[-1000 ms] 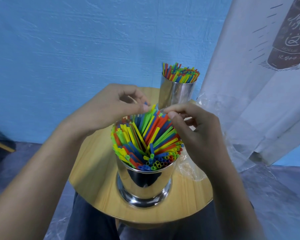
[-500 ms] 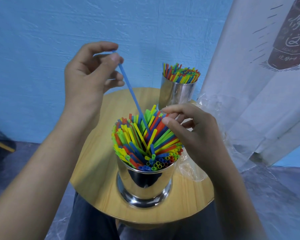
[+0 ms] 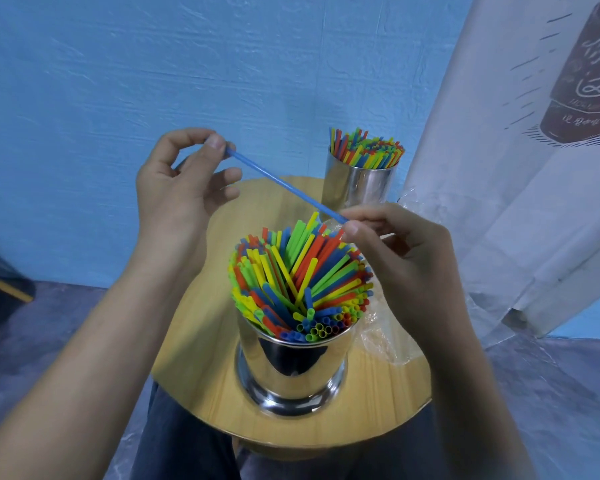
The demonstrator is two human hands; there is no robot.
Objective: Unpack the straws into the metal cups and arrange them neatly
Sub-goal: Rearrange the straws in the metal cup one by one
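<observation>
**Blue straw held at both ends**

Left grip pinches the blue straw at its upper end and right grip pinches the lower end. The straw slants above the near metal cup, which is packed with straws and stands on the table. Far metal cup is likewise filled.

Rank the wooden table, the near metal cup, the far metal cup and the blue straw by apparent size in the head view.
1. wooden table
2. near metal cup
3. far metal cup; it looks smaller, but distance may explain that, so true sizes are unsure
4. blue straw, long but thinnest
</observation>
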